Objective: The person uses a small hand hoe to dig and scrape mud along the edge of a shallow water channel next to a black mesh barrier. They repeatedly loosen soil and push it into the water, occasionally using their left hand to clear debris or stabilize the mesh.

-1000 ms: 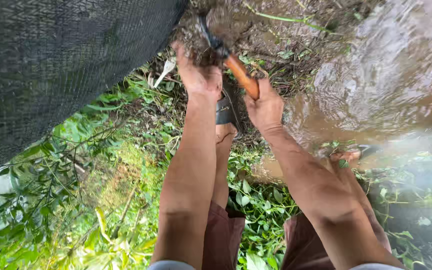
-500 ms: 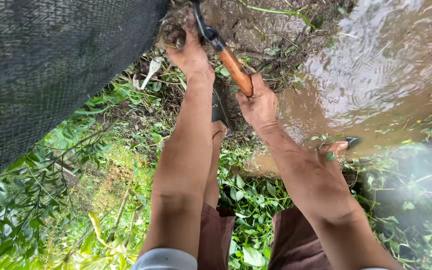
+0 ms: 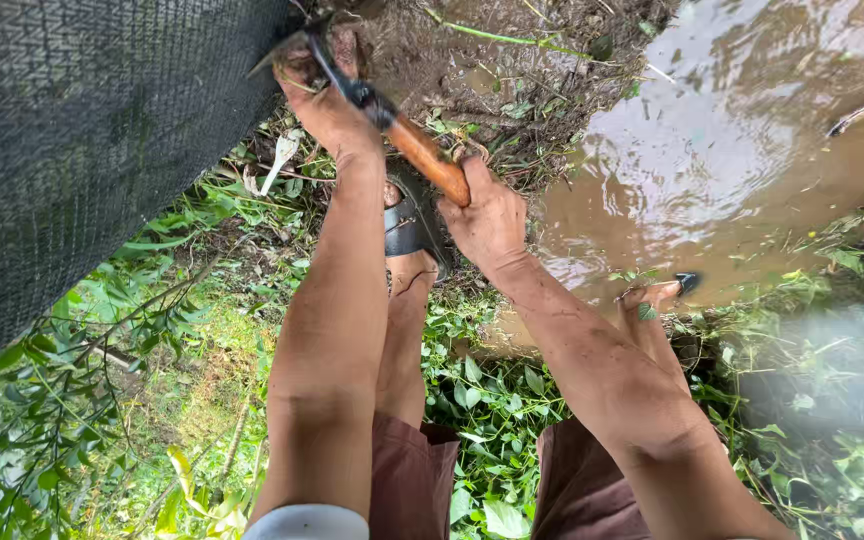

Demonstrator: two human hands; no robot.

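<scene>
My right hand [image 3: 487,215] grips the orange wooden handle of a sickle-like knife [image 3: 422,155]. Its dark neck and curved blade run up-left toward the muddy bank. My left hand [image 3: 324,95] is closed on a muddy clump of grass and roots at the blade's tip, against the edge of the black net. Below the hands, my left foot in a dark sandal [image 3: 410,225] stands on the bank. My right foot [image 3: 657,297] rests at the water's edge.
A black shade net [image 3: 82,150] fills the upper left. Muddy brown water [image 3: 752,170] lies at the right, with wet soil [image 3: 512,60] above. Green weeds and leafy stems [image 3: 102,380] cover the ground below.
Both hands have moved up and left toward the net. The blade now reaches the clump that my left hand holds.
</scene>
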